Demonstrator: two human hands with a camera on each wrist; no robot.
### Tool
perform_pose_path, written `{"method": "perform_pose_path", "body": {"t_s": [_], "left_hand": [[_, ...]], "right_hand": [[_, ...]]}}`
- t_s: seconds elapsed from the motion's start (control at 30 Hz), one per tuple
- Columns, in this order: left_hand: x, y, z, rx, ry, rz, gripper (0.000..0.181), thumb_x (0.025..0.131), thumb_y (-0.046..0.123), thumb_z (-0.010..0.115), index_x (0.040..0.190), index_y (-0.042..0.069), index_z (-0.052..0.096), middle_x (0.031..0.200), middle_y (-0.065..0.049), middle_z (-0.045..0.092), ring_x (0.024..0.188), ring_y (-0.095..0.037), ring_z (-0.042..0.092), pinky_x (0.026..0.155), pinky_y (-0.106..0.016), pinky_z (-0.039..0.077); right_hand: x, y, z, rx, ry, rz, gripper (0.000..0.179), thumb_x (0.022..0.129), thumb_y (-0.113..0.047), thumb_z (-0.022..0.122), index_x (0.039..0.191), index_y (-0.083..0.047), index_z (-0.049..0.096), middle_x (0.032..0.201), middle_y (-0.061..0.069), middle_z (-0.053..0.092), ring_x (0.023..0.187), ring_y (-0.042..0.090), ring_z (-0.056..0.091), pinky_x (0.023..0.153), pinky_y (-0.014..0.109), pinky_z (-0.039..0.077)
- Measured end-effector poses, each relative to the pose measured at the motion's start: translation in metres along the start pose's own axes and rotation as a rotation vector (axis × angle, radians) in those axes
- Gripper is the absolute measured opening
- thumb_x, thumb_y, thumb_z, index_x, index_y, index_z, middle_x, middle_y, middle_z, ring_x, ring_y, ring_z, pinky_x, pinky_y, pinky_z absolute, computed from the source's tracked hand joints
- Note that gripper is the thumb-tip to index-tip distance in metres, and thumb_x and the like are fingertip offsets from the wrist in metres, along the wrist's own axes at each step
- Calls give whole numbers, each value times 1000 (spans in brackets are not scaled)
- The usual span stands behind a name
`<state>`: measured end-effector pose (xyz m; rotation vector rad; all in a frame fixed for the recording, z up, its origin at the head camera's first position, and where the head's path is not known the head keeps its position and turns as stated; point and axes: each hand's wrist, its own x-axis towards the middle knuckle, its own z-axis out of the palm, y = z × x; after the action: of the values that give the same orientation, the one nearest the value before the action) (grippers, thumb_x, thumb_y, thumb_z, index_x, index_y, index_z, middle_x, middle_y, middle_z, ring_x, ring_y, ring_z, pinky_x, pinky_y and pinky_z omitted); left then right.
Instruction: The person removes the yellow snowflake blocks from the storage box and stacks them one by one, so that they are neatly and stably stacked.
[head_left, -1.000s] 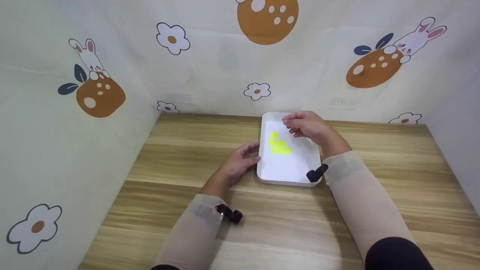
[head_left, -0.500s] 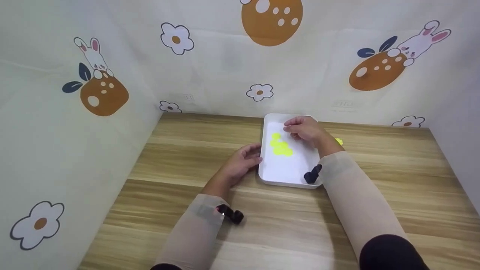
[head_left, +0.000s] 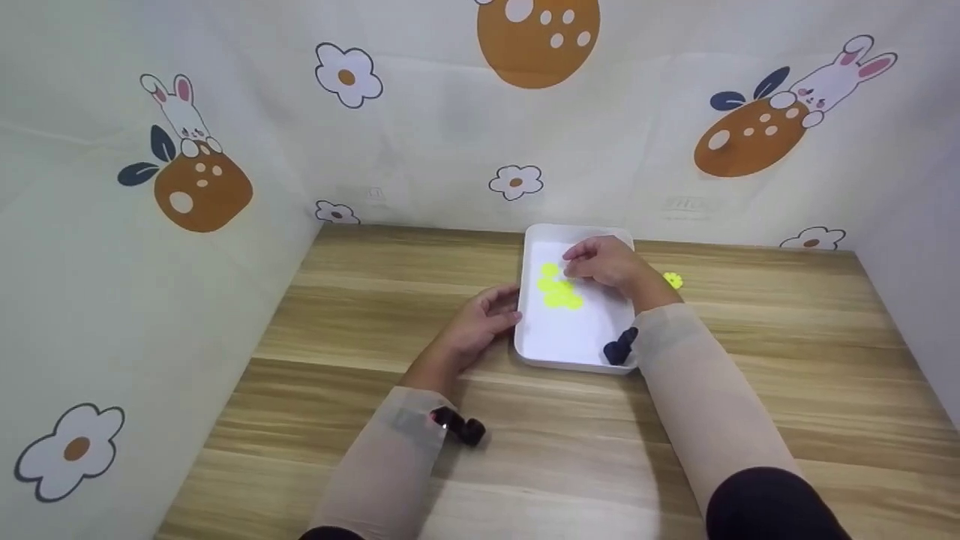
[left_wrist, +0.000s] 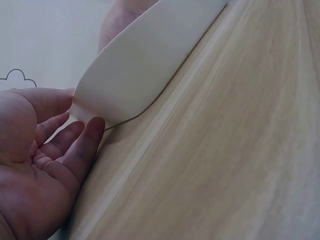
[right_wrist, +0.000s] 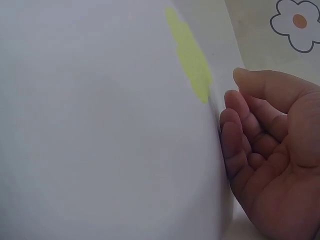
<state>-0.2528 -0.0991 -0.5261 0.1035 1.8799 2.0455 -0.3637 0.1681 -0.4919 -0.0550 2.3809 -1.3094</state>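
A shallow white tray (head_left: pixel 551 341) lies on the wooden table, a cluster of flat bright-yellow pieces (head_left: pixel 557 289) on its floor. Against the tray's left wall, my left hand (head_left: pixel 480 326) rests its thumb and fingertips; in the left wrist view these fingertips (left_wrist: pixel 95 125) touch the wall near a corner. My right hand (head_left: pixel 604 264) hovers over the far right part of the tray, its fingers loosely bent just beside the yellow pieces. Nothing shows between the right thumb and fingers in the right wrist view, where the yellow patch (right_wrist: pixel 192 57) lies ahead of them.
One yellow flower-shaped piece (head_left: pixel 673 280) lies on the table right of the tray, next to my right forearm. Behind the table (head_left: pixel 375 300) hangs a pale curtain (head_left: pixel 435 127) printed with rabbits, oranges and flowers.
My right hand has come down and slightly nearer the yellow pieces. The yellow flower-shaped piece beyond the right forearm has come into sight. My left hand stays at the tray's wall.
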Motion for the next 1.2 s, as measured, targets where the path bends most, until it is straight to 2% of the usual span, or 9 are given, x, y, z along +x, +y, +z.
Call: {"method": "perform_pose_path", "body": {"t_s": [0.2, 0.4, 0.73, 0.97, 1.2], "left_hand": [[1, 0, -1, -10, -2, 11, 61, 102, -2, 65, 159, 0, 45, 162, -23, 52, 153, -34, 51, 123, -42, 49], [1, -1, -2, -11, -3, 13, 61, 102, -2, 65, 160, -1, 44, 161, -24, 53, 152, -34, 52, 123, -42, 49], [2, -1, -2, 1, 3, 0, 62, 101, -1, 67, 160, 2, 46, 160, -22, 55, 150, -34, 54, 123, -42, 49], [0, 3, 0, -6, 2, -15, 62, 102, -1, 66, 160, 2, 45, 161, -21, 53, 154, -32, 50, 123, -43, 49], [-1, 2, 1, -13, 5, -12, 61, 102, -2, 66, 159, 3, 47, 161, -21, 54, 150, -33, 54, 122, -43, 50]], "right_hand": [[-1, 0, 2, -127, -82, -50, 36, 90, -17, 85, 124, -17, 74, 120, 4, 73, 112, 22, 63, 104, 34, 51], [0, 0, 4, -208, -109, -87, 37, 87, -12, 87, 121, -17, 75, 120, 4, 72, 112, 23, 60, 104, 34, 51], [-3, -1, 5, -225, -102, -80, 33, 88, -9, 85, 119, -17, 75, 120, 6, 69, 112, 25, 59, 104, 36, 51], [-4, -2, 5, -226, -88, -74, 34, 87, -7, 83, 119, -17, 75, 119, 6, 68, 112, 26, 58, 105, 38, 51], [-5, -1, 5, -215, -66, -71, 35, 86, -6, 84, 118, -17, 75, 116, 6, 66, 112, 26, 58, 103, 36, 52]]}}
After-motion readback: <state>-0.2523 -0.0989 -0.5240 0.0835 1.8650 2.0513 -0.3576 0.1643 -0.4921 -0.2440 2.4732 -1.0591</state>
